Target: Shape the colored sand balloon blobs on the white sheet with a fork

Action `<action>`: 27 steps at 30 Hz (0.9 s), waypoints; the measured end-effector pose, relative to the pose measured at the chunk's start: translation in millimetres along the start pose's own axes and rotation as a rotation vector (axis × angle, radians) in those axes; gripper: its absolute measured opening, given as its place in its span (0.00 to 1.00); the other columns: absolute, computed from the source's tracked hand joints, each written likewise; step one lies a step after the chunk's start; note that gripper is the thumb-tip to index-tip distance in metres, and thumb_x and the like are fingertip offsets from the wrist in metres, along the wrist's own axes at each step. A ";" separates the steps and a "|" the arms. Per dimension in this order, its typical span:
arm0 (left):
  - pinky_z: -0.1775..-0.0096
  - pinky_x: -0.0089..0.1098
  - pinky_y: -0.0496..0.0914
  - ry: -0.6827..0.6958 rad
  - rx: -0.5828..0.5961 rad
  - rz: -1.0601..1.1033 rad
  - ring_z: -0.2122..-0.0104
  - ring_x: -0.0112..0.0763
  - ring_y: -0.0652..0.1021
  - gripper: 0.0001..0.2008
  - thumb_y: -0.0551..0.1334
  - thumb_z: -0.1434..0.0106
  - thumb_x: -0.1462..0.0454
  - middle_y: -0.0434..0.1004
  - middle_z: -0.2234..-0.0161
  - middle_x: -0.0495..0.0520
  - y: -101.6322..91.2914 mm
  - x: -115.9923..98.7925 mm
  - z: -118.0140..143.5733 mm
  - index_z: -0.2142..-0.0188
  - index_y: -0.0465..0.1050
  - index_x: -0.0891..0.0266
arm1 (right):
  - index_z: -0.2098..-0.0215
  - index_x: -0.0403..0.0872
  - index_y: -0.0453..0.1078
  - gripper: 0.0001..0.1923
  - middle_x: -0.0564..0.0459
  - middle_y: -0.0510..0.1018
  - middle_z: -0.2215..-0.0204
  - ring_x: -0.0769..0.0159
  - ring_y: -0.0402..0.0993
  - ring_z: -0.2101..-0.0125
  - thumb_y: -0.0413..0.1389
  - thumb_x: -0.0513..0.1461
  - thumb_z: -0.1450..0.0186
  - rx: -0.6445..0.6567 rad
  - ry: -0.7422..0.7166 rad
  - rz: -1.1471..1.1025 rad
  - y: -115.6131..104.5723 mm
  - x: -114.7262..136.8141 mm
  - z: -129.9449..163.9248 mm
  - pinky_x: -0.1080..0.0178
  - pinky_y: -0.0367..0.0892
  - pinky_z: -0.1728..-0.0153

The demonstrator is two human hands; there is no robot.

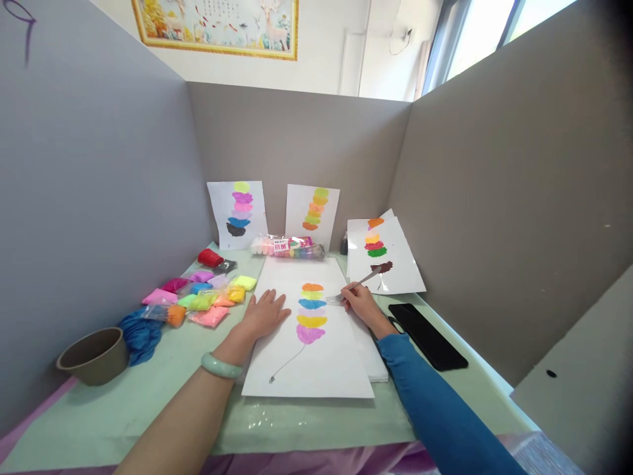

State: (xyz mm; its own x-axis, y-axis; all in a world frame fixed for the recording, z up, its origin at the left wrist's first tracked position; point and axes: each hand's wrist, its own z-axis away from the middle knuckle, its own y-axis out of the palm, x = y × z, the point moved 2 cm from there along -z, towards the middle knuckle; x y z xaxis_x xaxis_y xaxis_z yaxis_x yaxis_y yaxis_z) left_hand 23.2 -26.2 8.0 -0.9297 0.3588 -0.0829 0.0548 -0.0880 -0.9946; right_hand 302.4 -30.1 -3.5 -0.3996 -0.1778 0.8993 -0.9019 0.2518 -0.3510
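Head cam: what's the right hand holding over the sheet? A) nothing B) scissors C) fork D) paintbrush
C: the right hand grips a metal fork, tines pointing at the stacked colour blobs on the white sheet, while the left hand lies flat on the sheet.

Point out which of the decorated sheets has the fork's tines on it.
The sheet lying flat under the left hand, with an orange-to-purple stack. The fork in the right hand touches its blobs; the other sheets lean on the wall or lie aside.
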 end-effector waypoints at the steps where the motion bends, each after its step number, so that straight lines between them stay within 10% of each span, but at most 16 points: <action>1: 0.39 0.55 0.45 0.000 0.001 0.000 0.34 0.44 0.47 0.29 0.42 0.31 0.49 0.44 0.32 0.61 -0.1 -0.1 0.1 0.35 0.52 0.57 | 0.70 0.46 0.66 0.07 0.56 0.75 0.81 0.70 0.69 0.82 0.52 0.42 0.41 -0.012 0.001 -0.025 -0.2 -1.3 -0.9 0.67 0.64 0.77; 27: 0.39 0.54 0.45 0.004 0.002 0.003 0.33 0.44 0.47 0.29 0.42 0.31 0.49 0.44 0.32 0.61 -1.8 -0.7 1.5 0.35 0.53 0.57 | 0.71 0.46 0.66 0.05 0.57 0.74 0.83 0.69 0.69 0.82 0.52 0.41 0.43 0.016 0.015 0.004 -1.3 4.2 3.7 0.67 0.65 0.74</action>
State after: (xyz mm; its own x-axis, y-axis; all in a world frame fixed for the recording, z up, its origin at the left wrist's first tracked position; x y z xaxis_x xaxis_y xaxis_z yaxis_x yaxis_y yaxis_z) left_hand 23.2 -27.7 9.9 -0.9282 0.3618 -0.0864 0.0571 -0.0907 -0.9942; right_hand 301.3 -34.7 -0.3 -0.4008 -0.1620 0.9017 -0.9029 0.2368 -0.3588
